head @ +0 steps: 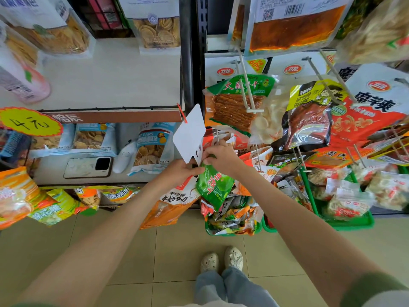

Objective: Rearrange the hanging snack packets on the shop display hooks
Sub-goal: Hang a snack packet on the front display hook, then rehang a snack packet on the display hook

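Both hands meet just below the white card (190, 132) that hangs from the shelf edge. The left hand (180, 169) and the right hand (218, 155) each pinch the top edge of 1 green packet (213, 188), fingers curled narrow around its header. The packet sits below and slightly right of the card. Its long axis runs downward from the hands, tilted a little to the right, with the hole end uppermost between the fingertips.

A thin hook prong (217, 135) seems to stand just right of the card, directly above the right hand, though blur makes its tip hard to confirm. If that is the target, the packet lies below it and must go up and onto it. The right hand is the nearer of the 2, so it would likely guide the hole while the left steadies the header.

1 orange packet (168, 209) hangs below the card, under the left wrist. 2 green trays (354, 224) of loose packets sit lower right of it.
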`<state>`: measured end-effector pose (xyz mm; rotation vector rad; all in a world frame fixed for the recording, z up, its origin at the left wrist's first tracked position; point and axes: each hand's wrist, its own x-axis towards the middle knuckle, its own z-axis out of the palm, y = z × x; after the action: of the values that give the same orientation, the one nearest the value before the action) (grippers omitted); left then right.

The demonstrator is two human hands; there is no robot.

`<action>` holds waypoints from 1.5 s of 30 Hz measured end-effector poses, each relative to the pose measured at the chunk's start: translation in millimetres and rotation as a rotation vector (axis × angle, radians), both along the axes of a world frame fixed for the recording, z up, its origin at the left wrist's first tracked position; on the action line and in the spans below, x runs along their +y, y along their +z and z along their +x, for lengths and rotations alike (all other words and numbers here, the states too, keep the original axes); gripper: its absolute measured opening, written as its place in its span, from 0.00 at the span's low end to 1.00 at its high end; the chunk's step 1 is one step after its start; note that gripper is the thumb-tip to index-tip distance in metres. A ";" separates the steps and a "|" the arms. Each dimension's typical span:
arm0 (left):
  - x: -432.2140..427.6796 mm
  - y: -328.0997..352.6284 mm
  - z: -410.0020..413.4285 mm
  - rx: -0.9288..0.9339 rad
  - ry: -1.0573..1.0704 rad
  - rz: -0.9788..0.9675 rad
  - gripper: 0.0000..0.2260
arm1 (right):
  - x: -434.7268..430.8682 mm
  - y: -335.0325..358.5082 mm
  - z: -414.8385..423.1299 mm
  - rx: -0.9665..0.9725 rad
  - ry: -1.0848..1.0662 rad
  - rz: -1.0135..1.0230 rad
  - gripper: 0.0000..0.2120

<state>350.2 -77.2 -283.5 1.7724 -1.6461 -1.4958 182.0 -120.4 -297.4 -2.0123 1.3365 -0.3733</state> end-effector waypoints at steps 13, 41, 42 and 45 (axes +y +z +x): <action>0.9 2.3 -6.5 -0.256 -0.064 -0.143 0.14 | -6.8 -6.4 8.9 0.181 0.057 -0.019 0.11; 1.8 0.1 0.3 -0.393 -0.195 -0.043 0.19 | 12.6 -8.3 12.0 0.460 0.020 -0.107 0.11; 3.5 0.3 1.4 -0.380 -0.215 -0.034 0.17 | 13.1 -8.7 10.1 0.421 -0.004 -0.077 0.10; 9.8 -0.6 5.1 -0.342 -0.238 0.010 0.18 | 15.3 -11.2 7.0 0.364 -0.049 -0.079 0.10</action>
<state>355.3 -67.4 -284.1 1.9831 -2.0810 -1.3472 189.0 -105.1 -308.6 -2.1894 1.6133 -0.0819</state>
